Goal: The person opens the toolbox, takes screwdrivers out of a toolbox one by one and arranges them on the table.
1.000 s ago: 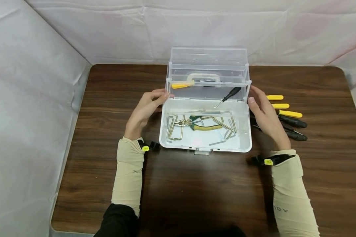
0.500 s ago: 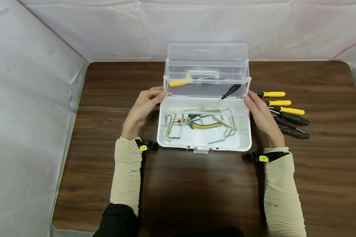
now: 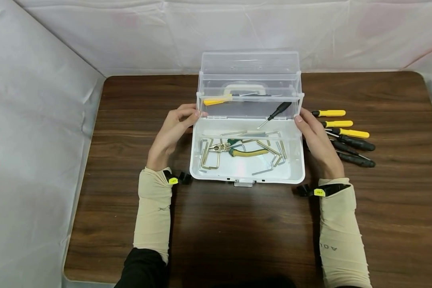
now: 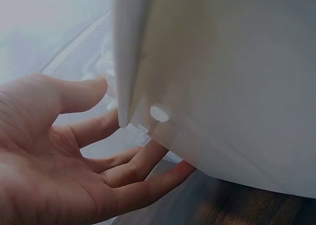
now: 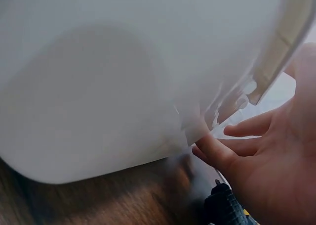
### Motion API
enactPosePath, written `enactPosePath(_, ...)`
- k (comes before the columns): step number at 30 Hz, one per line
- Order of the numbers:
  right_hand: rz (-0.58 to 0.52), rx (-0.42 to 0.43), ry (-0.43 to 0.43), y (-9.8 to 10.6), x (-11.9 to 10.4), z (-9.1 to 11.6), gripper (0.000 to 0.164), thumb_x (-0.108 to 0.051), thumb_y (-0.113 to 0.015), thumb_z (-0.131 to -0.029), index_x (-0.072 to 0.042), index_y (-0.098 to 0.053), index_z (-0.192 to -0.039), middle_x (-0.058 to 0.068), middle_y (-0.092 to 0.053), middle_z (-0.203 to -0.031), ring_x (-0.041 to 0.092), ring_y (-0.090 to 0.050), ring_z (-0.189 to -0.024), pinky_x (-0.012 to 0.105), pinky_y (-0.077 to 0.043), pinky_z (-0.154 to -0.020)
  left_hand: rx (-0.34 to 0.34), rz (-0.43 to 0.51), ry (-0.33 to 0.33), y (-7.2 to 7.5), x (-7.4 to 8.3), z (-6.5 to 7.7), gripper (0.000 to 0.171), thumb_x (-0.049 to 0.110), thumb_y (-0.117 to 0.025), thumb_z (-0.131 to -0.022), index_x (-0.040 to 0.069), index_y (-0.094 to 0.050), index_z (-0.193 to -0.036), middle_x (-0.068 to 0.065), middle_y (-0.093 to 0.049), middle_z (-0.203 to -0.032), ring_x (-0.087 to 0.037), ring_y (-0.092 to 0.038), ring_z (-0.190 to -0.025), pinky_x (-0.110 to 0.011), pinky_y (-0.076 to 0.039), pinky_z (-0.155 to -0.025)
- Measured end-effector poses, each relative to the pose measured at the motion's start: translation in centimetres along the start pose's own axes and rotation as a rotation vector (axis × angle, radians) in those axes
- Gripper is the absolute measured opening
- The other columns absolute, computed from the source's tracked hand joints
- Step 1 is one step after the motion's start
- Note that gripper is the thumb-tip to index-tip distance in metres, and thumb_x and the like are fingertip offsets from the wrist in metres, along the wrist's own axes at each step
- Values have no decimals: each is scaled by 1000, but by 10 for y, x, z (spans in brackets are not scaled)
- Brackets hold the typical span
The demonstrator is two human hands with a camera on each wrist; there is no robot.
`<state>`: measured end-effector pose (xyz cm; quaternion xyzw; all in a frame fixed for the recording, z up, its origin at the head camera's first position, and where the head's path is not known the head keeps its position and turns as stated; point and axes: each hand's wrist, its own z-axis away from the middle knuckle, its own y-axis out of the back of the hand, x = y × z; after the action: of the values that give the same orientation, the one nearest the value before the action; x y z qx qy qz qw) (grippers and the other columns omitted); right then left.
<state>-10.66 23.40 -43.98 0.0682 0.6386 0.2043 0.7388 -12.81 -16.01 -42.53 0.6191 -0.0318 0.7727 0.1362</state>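
A white toolbox (image 3: 248, 176) with its clear lid (image 3: 250, 64) raised sits on the table. Inside the base lie pliers (image 3: 248, 153) with green and yellow handles, along with several hex keys (image 3: 212, 167). A yellow-handled screwdriver (image 3: 216, 101) and a black screwdriver (image 3: 281, 109) rest in the clear trays above. My left hand (image 3: 171, 134) grips the back left corner, thumb at the lid and fingers behind, as the left wrist view shows. With my right hand (image 3: 317, 140) I hold the back right corner; its fingertips are partly hidden behind the box in the right wrist view.
To the right of the box lie several screwdrivers, yellow-handled ones (image 3: 353, 133) and black-handled ones (image 3: 356, 160). The brown wooden table (image 3: 245, 236) is bordered by a white sheet wall (image 3: 158, 40) at the back and left.
My right hand has shifted slightly left and up onto the box's back corner. The toolbox and left hand appear slightly left and higher in view, as the camera view shifts too.
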Motion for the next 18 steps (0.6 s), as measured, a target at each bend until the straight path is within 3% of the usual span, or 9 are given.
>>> enactPosePath(6, -7, -7, 21, 1, -3, 3, 60, -42, -41, -112, -17, -30, -166, 17, -46, -159, 7, -51, -129, 18, -42, -104, -5, 0, -14, 0, 3, 3, 35, 24, -60, -107, -3, -73, -125, -5, -52, -151, -21, -50, -136, -40, -55, -94)
enactPosePath(11, -18, -15, 30, 0, -6, 6, 56, -37, -41, -113, -21, -29, -166, 12, -38, -167, 14, -42, -144, 28, -37, -116, -11, -13, -18, 2, 7, 8, 34, 22, -62, -107, -5, -73, -124, -6, -52, -151, -20, -52, -133, -42, -54, -98)
enactPosePath(18, 16, -14, 44, 2, -11, 9, 56, -38, -44, -112, -30, -29, -165, 4, -34, -170, 17, -36, -151, 38, -33, -122, -14, -51, -32, 5, 10, 12, 35, 21, -63, -106, -8, -72, -122, -7, -51, -152, -21, -57, -119, -26, -52, -96)
